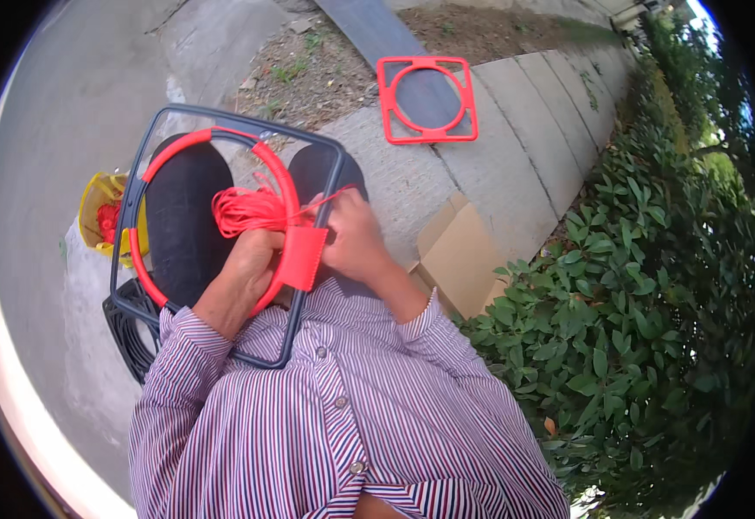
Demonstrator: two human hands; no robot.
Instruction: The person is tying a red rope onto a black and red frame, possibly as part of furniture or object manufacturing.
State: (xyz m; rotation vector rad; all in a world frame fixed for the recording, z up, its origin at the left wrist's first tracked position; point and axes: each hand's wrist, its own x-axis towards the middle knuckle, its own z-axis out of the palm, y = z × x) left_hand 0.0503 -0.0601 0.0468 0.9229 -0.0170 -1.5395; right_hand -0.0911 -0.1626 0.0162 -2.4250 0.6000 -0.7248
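A black square frame [336, 164] with a round inner ring rests tilted across my lap. Red cord wraps long stretches of the ring, and a flat red wrapped section [305, 258] joins ring and frame on the right side. My left hand [252, 259] is inside the ring, its fingers closed at the base of a loose bundle of red cord [246, 210]. Just outside the frame's right bar, my right hand [356, 232] is closed on a strand of that cord, which runs across the bar. Its fingertips are partly hidden.
A fully red square frame [471, 104] lies ahead on a grey board [377, 35]. At left stands a yellow basket [96, 203] holding red cord, with more black frames [126, 333] nearer me. An open cardboard box [464, 255] sits right, beside a leafy hedge [620, 337].
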